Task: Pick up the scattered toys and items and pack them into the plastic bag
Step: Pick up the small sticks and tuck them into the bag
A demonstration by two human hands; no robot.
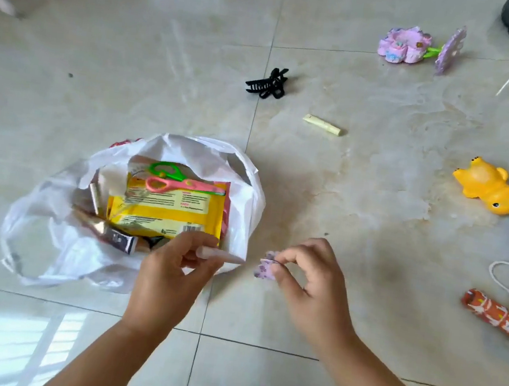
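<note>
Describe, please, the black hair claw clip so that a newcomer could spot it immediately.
Start at the white plastic bag on the tiled floor and look farther away, slightly rightward. The black plastic hair claw clip lies there alone, just beyond a pale yellow stick; it is the only black, toothed item.

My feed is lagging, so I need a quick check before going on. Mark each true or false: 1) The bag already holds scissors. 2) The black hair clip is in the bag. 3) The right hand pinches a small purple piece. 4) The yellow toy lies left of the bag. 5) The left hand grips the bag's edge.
1) True: pink and green scissors lie on a yellow packet inside the plastic bag.
2) False: the black hair clip lies on the floor beyond the bag.
3) True: the right hand pinches a small purple piece.
4) False: the yellow toy lies far to the bag's right.
5) True: the left hand grips the bag's near edge.
</note>
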